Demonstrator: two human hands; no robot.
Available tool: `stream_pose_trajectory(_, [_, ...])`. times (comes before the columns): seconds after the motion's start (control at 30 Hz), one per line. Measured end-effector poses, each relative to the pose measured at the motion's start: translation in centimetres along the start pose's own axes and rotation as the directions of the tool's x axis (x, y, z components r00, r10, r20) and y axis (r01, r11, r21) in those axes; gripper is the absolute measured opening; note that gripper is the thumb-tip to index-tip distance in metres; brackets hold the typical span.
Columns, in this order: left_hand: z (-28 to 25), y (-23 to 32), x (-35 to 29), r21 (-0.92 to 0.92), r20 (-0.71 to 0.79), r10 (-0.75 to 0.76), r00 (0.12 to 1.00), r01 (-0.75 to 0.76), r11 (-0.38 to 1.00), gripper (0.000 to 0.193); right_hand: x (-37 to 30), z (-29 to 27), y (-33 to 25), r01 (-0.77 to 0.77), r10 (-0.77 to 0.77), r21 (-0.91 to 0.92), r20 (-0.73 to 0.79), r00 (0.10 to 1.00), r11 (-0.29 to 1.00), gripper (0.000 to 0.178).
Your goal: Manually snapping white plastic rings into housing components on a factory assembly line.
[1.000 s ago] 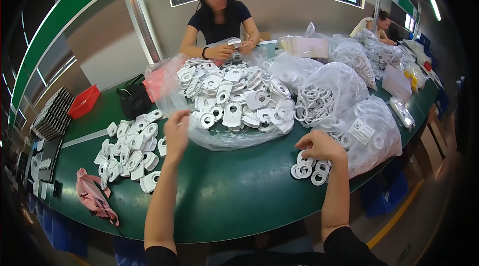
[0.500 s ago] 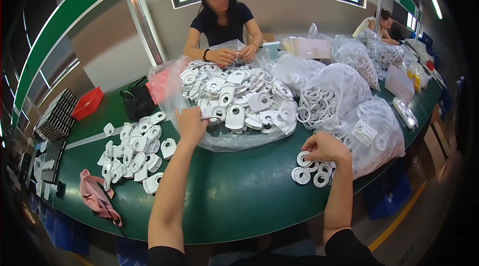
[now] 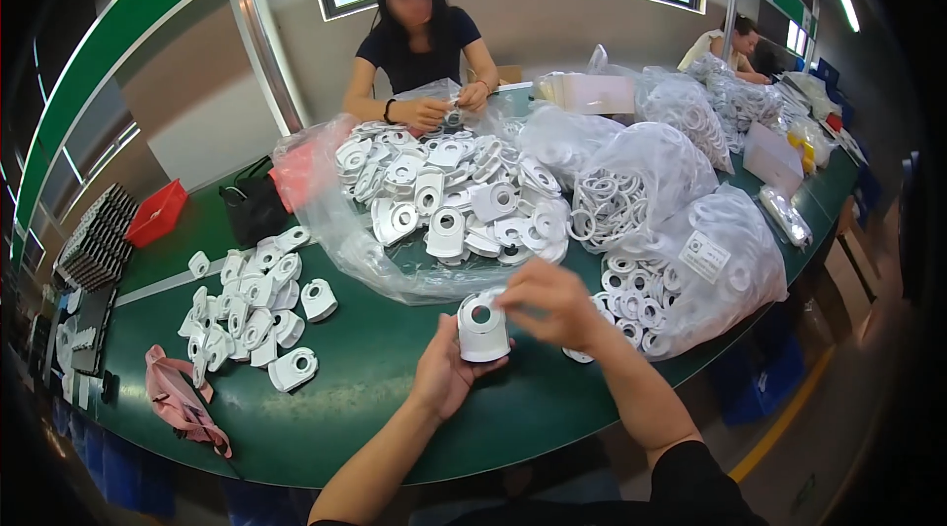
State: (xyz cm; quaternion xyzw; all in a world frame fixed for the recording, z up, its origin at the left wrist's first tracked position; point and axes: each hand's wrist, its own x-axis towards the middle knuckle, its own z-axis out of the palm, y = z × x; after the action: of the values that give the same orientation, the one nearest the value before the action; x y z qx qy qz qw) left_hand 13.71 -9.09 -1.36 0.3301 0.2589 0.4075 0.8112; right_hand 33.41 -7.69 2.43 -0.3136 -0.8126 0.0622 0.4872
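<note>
Left hand (image 3: 452, 370) clasps a white holed housing (image 3: 483, 338) above the worktop (image 3: 345, 378). Right hand (image 3: 554, 304), its pinch unclear, seems fitting the top; next calls for alignment.

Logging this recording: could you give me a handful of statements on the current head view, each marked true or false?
1. The left hand holds a white plastic housing. True.
2. The right hand lies flat on the tabletop. False: it is raised, its fingers at the housing's upper edge.
3. A red basket sits left of the black bag. True.
4. The pink fabric strap lies right of both hands. False: it lies left of them.
5. A labelled clear plastic bag lies right of the right hand. True.
</note>
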Motion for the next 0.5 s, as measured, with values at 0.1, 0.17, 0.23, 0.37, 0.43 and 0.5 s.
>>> stream_pose_trajectory(0.1, [-0.3, -0.8, 0.3, -0.058, -0.08, 0.064, 0.995, -0.069, 0.996, 0.033, -0.5, 1.2, 0.0, 0.001, -0.004, 0.016, 0.206, 0.979, 1.0, 0.015])
stream_pose_trajectory(0.17, [-1.1, -1.2, 0.2, 0.081, -0.103, 0.051, 0.993, -0.043, 0.996, 0.034, -0.4, 1.1, -0.2, -0.055, 0.015, 0.188, 0.212, 0.977, 0.981, 0.016])
stream_pose_trajectory(0.23, [-1.3, -1.0, 0.1, 0.189, -0.158, 0.023, 0.987, 0.007, 0.982, 0.03, -0.4, 0.7, 1.0, -0.185, 0.19, 0.166, -0.01, 0.982, 0.969, 0.016])
stream_pose_trajectory(0.37, [-0.7, -0.6, -0.2, 0.129, -0.142, 0.002, 0.99, 0.016, 0.992, 0.03, -1.7, -1.5, 5.4, -0.524, 0.408, -0.214, -0.416, 0.812, 0.825, 0.028])
stream_pose_trajectory(0.43, [-0.2, -0.5, -0.2, -0.006, -0.12, -0.035, 0.992, 0.034, 0.999, 0.028, -2.7, -2.5, 8.2, -0.474, 0.304, -0.402, -0.418, 0.856, 0.783, 0.035])
stream_pose_trajectory(0.5, [-0.1, -0.6, 0.1, 0.112, -0.133, -0.023, 0.991, 0.038, 0.993, 0.028, -3.4, -3.1, 10.3, -0.398, 0.229, -0.601, -0.341, 0.912, 0.693, 0.046])
